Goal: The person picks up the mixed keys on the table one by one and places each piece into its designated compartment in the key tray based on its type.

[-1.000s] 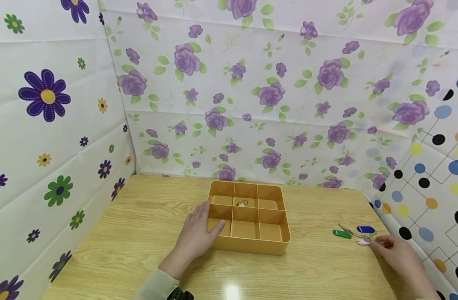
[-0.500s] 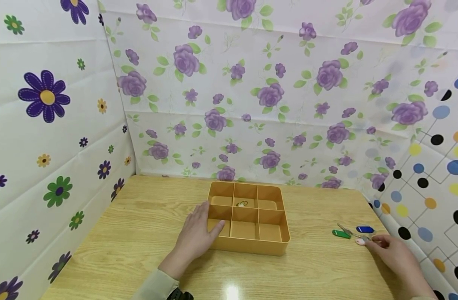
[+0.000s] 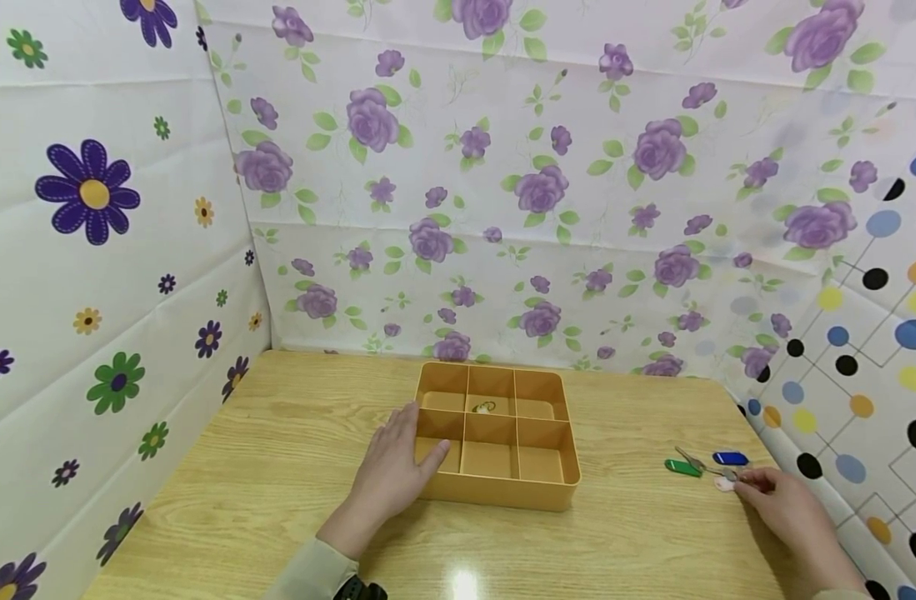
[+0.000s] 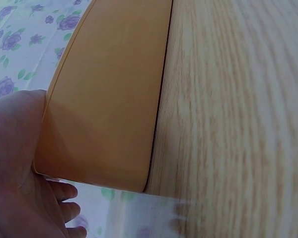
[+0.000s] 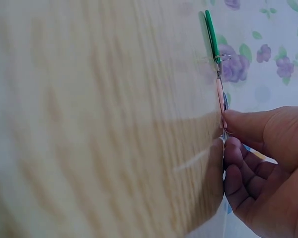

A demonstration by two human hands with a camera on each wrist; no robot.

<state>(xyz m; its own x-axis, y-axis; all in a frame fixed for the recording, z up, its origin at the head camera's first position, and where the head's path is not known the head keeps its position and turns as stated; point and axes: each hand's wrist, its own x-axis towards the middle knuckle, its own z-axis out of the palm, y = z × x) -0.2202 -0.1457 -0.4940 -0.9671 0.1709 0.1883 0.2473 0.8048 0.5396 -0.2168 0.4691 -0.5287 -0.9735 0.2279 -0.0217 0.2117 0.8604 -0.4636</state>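
"First, report the head view."

"Tray [image 3: 497, 490] rests on the table [image 3: 630, 533]. It has six compartments in two rows of three; a trinket [image 3: 484, 407] with a green loop lies in the rear middle one. The left hand [image 3: 392, 467] is set at the front left corner, fingers along the left wall, thumb over the front left compartment. Well to the right of the tray, a green tag [image 3: 683, 468], a blue tag [image 3: 731, 458] and a pink tag [image 3: 724, 484] are grouped with keys [image 3: 690, 457]. The right hand [image 3: 791, 512] meets the pink tag at its right end."

"What encloses the table?"

"Patterned cloths [image 3: 548, 125] at the rear and both sides."

"Next, the left wrist view. State the grip."

"Wide. Thumb and fingers span the tray's corner, with fingertips showing past the wall. The pressure applied cannot be determined."

"Now the right wrist view. State the grip."

"Narrow. Thumb and forefinger pinch the end of the pink tag; the other fingers are bent beside the table surface. The green tag appears beyond, nearly edge-on, with a metal ring [image 5: 226, 56] at its end."

"Is the pink tag clear of the table?"

"Cannot tell; the angle is too shallow."
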